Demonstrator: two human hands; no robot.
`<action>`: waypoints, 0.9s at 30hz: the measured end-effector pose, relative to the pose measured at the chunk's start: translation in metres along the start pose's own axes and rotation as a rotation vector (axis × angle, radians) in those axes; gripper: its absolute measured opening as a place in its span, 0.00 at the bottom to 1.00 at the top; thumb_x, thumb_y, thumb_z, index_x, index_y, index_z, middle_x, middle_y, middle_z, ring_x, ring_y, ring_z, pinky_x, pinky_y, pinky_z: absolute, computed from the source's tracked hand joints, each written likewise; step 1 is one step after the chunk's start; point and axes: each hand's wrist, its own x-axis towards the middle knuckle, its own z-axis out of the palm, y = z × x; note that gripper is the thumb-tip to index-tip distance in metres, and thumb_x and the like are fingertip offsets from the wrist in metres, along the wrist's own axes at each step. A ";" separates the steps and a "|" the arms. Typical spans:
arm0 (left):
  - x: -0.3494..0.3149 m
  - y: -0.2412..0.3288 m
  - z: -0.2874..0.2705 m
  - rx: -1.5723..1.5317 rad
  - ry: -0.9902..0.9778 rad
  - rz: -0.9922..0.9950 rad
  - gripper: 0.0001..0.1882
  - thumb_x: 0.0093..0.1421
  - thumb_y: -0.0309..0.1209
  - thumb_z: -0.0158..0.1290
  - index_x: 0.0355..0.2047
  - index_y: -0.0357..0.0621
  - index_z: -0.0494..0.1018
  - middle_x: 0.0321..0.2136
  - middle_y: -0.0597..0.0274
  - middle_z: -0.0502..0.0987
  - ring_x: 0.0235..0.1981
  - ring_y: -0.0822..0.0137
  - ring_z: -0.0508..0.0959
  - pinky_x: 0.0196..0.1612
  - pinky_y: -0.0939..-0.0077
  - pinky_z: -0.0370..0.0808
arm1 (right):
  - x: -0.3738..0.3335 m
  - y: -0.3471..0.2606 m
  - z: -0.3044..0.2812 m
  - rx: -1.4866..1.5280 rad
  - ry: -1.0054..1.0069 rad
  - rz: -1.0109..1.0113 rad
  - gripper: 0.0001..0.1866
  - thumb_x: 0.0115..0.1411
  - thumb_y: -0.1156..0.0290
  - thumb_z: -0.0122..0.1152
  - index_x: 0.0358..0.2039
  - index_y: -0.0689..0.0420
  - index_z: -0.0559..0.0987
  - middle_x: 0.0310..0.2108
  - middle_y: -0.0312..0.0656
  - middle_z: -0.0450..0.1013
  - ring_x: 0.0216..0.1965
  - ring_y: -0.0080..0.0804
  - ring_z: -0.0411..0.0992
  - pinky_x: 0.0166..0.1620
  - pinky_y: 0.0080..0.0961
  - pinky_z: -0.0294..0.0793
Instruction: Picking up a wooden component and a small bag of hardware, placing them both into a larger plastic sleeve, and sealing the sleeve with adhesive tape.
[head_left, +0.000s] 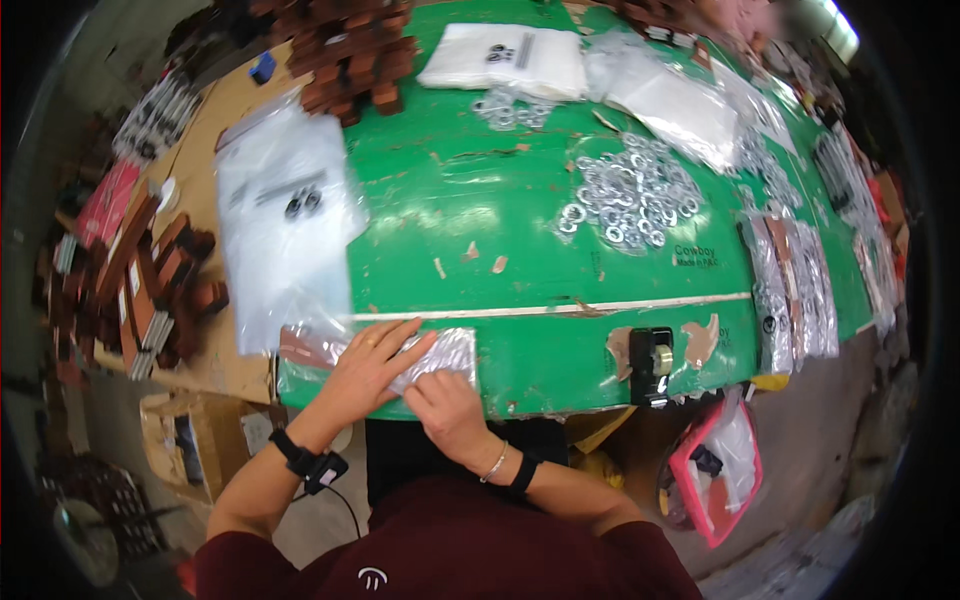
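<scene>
Green-painted worn table top (470, 200), near edge facing the person. Small clear plastic bag packed w/ metal washers (440, 352) lies flat at the near edge, left of centre. Left hand (372, 362) rests on the bag's left part, fingers spread & flat, pressing down, not curled round it. Right hand (447, 405) touches the bag's lower right edge, fingers bent & pinching the plastic; exact grip partly hidden by the knuckles. Both wrists carry black bands.

Surroundings: loose heap of silver washers (630, 195) mid-table, well apart from the hands. Stack of empty clear bags (285, 215) to the left, overlapping a cardboard sheet (225, 120). Row of filled washer bags (795, 290) at right. Black tape dispenser (651, 365) on the near edge, right of the hands. Brown wooden blocks (350, 50) at far left of table.
</scene>
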 end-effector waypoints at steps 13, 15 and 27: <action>0.000 0.001 0.010 0.130 0.035 0.019 0.47 0.44 0.27 0.66 0.68 0.51 0.66 0.67 0.53 0.65 0.64 0.50 0.68 0.64 0.54 0.66 | -0.004 0.008 0.001 0.028 0.018 -0.042 0.06 0.52 0.72 0.58 0.31 0.56 0.74 0.32 0.40 0.65 0.36 0.36 0.68 0.40 0.31 0.70; 0.000 0.001 0.010 0.129 0.054 0.017 0.47 0.44 0.28 0.66 0.68 0.51 0.66 0.67 0.54 0.65 0.63 0.50 0.68 0.64 0.54 0.66 | 0.000 0.012 -0.001 0.037 0.013 -0.053 0.06 0.53 0.72 0.58 0.32 0.57 0.74 0.32 0.40 0.66 0.37 0.36 0.69 0.40 0.31 0.70; 0.000 -0.012 0.029 0.120 0.233 0.047 0.51 0.45 0.30 0.70 0.71 0.62 0.62 0.66 0.57 0.66 0.59 0.51 0.71 0.62 0.54 0.69 | 0.000 0.026 -0.045 -0.160 -0.171 0.000 0.41 0.47 0.71 0.73 0.64 0.52 0.70 0.64 0.43 0.67 0.65 0.44 0.64 0.69 0.47 0.57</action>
